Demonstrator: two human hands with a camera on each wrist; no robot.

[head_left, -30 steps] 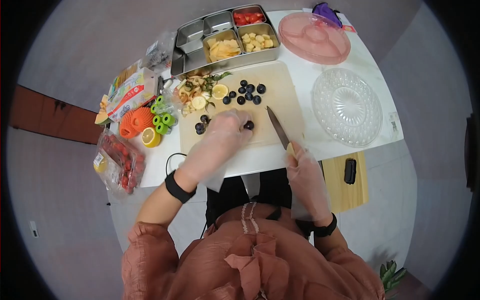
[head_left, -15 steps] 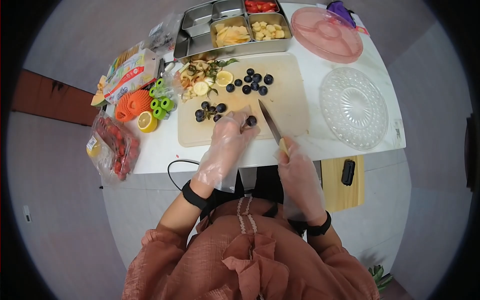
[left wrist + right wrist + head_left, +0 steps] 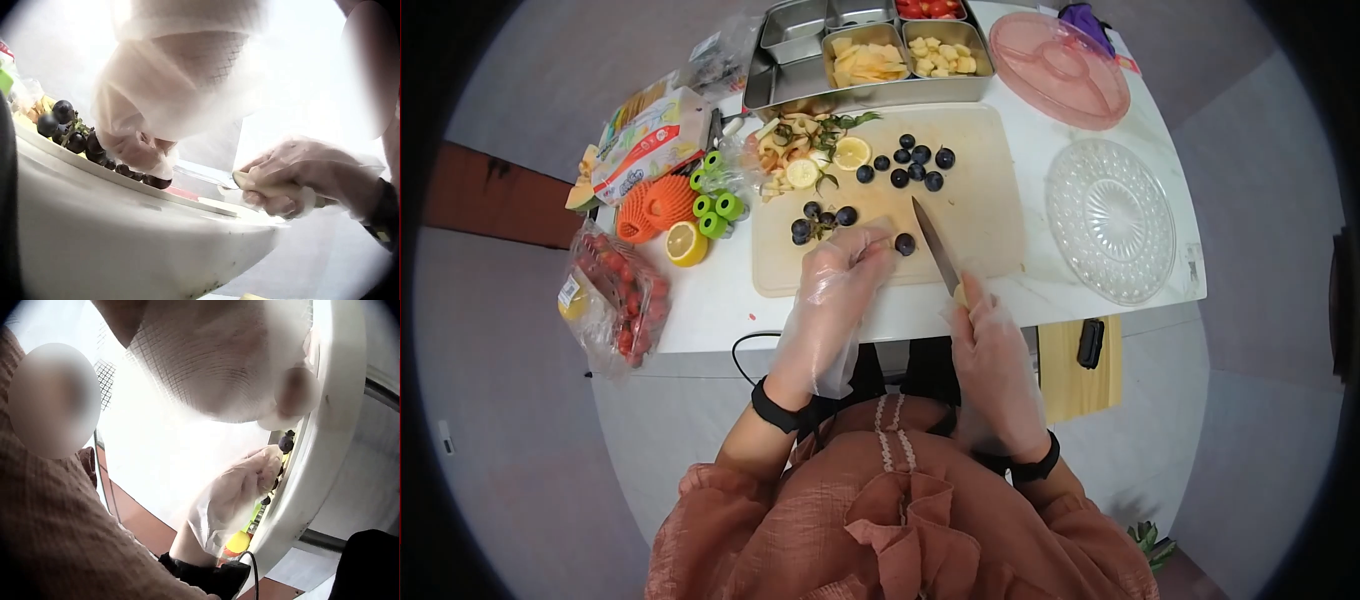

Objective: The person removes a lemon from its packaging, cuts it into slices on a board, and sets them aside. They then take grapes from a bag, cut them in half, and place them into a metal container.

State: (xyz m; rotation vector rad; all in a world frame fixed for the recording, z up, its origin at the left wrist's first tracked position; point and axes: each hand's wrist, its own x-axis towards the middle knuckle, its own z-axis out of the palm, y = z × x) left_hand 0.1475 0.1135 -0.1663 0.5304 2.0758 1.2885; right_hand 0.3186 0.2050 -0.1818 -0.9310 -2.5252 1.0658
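My gloved left hand (image 3: pixel 840 280) is low over the front of the cutting board (image 3: pixel 985 235), fingers bent. Just right of its fingertips lies a single dark grape (image 3: pixel 905 244); in the left wrist view a grape (image 3: pixel 156 182) shows right under the glove's tip. I cannot tell whether these fingers pinch anything. Behind that hand sits a small bunch of grapes (image 3: pixel 846 215) on a stem. In my gloved right hand (image 3: pixel 997 365) I grip a knife (image 3: pixel 935 243) by its pale handle, blade pointing forward over the board. More loose grapes (image 3: pixel 916 172) lie farther back.
Peelings (image 3: pixel 785 148) and lemon slices (image 3: pixel 852 153) cover the board's back left. Beyond stands a steel tray (image 3: pixel 870 97) with cut fruit. A clear glass plate (image 3: pixel 1112 220) and pink divided dish (image 3: pixel 1060 70) are right. Left are a half lemon (image 3: pixel 686 243) and bagged tomatoes (image 3: pixel 615 300).
My left hand has drawn a little leftward from the single grape, which stays on the board. The knife has shifted slightly left with my right hand. The head view has also shifted.
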